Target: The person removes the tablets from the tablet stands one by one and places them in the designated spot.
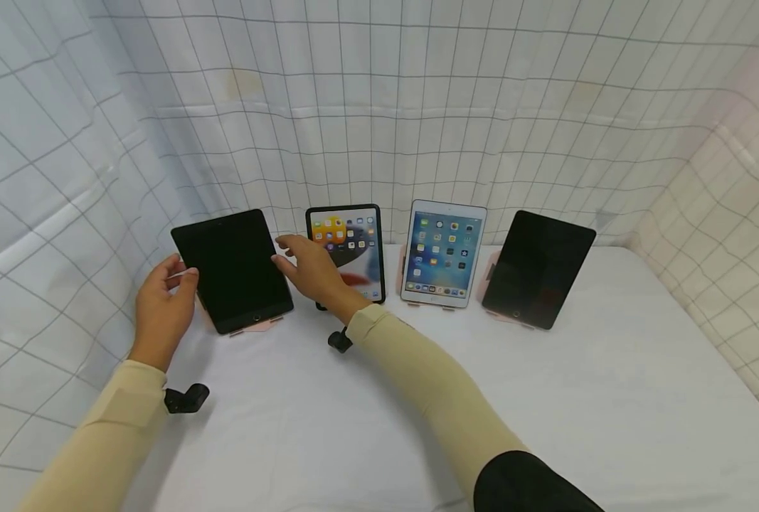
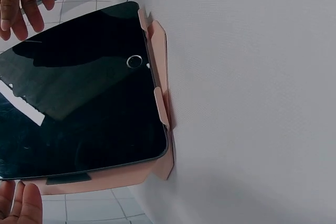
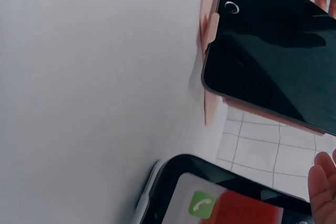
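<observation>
A tablet with a dark screen point(image 1: 235, 274) leans on a pink stand point(image 2: 160, 51) at the far left of the row. My left hand point(image 1: 164, 306) is beside its left edge, thumb and fingers loosely bent; whether they touch the edge I cannot tell. On the tablet's other side, my right hand point(image 1: 311, 267) is held apart from it, its fingers spread and holding nothing. Behind that hand stands a black-framed tablet point(image 1: 363, 249) with a lit screen, partly covered by the hand and wrist. The right wrist view shows its corner with a green phone icon point(image 3: 202, 204).
Farther right stand a white tablet point(image 1: 443, 252) with a lit screen and another dark tablet point(image 1: 539, 270), both on pink stands. A white cloth point(image 1: 609, 398) covers the table. White grid-patterned curtains point(image 1: 417, 92) rise behind and at both sides.
</observation>
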`<state>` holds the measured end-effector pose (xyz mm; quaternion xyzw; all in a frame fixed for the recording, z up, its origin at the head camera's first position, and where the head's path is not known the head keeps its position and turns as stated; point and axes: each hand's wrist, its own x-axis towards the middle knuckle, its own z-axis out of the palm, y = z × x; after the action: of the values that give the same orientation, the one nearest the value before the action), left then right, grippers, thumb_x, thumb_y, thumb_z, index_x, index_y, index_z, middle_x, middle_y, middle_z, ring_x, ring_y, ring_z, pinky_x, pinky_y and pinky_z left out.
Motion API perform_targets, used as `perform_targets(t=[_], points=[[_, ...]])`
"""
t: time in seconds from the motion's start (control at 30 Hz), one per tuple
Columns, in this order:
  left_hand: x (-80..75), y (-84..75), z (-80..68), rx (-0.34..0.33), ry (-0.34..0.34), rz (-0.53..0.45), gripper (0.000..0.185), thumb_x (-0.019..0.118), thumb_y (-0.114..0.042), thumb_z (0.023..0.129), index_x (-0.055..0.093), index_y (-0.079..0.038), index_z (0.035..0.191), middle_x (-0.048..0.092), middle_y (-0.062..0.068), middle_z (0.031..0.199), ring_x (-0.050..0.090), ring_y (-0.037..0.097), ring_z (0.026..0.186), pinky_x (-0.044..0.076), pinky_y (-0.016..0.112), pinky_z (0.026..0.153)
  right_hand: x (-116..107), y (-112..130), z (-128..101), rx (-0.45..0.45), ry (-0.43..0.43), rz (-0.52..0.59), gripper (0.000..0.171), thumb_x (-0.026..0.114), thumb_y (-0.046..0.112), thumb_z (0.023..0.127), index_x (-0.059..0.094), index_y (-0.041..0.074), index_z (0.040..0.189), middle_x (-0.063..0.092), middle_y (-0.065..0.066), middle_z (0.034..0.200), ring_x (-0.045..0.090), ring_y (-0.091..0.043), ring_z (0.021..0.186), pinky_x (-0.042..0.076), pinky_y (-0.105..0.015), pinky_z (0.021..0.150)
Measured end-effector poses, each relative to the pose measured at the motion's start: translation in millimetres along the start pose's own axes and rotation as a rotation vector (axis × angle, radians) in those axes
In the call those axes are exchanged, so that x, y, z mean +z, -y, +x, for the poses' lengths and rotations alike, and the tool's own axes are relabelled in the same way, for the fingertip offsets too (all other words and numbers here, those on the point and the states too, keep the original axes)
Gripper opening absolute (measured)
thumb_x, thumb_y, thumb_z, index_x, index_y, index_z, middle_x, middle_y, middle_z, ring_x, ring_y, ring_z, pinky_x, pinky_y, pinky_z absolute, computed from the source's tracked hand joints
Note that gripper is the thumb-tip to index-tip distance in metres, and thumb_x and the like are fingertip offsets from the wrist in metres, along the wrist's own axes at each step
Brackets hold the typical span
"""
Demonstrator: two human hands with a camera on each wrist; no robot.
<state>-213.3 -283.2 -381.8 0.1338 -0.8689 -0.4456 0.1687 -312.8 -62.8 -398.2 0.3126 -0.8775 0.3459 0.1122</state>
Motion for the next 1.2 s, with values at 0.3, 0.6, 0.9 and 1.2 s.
perform_targets(t=[0.3, 0.6, 0.9, 1.2], points=[[3.6, -0.1, 0.3, -0.048, -0.044, -0.057, 0.055, 0.044, -0.037, 0.105, 0.037, -0.013, 0.154, 0.047, 0.011, 0.146, 0.046, 0.027, 0.131, 0.044, 0.031, 0.102, 12, 5, 2, 0.081, -0.07, 0.24, 0.038, 0.059, 0.022, 0.102, 0.056, 0.008, 0.136, 0.064, -0.004, 0.123, 0.061, -0.009, 0.105, 0.047, -0.012, 0.086], [9.3, 0.3, 2.6, -0.097, -0.116, -0.135, 0.049, 0.048, -0.035, 0.104, 0.046, -0.015, 0.149, 0.051, 0.008, 0.141, 0.049, 0.017, 0.121, 0.047, 0.023, 0.094, 15, 9, 1, 0.135, -0.101, 0.29, 0.039, 0.059, 0.022, 0.102, 0.054, 0.01, 0.138, 0.063, -0.002, 0.117, 0.06, -0.009, 0.103, 0.048, -0.01, 0.082], [12.6, 1.1, 2.9, -0.05, -0.209, -0.241, 0.038, 0.054, -0.026, 0.102, 0.057, -0.005, 0.134, 0.056, -0.004, 0.111, 0.052, 0.004, 0.096, 0.046, 0.011, 0.074, 17, 15, -1, 0.123, -0.105, 0.28, 0.04, 0.059, 0.021, 0.101, 0.052, 0.009, 0.138, 0.059, -0.003, 0.115, 0.055, -0.01, 0.105, 0.045, -0.011, 0.087], [12.8, -0.3, -1.3, -0.028, -0.236, -0.249, 0.031, 0.056, -0.023, 0.102, 0.061, -0.004, 0.126, 0.055, -0.008, 0.105, 0.055, 0.002, 0.081, 0.047, 0.01, 0.069, 17, 12, 0, 0.047, -0.185, 0.275, 0.029, 0.059, 0.013, 0.101, 0.057, 0.003, 0.128, 0.06, -0.005, 0.103, 0.058, -0.011, 0.094, 0.044, -0.008, 0.081]])
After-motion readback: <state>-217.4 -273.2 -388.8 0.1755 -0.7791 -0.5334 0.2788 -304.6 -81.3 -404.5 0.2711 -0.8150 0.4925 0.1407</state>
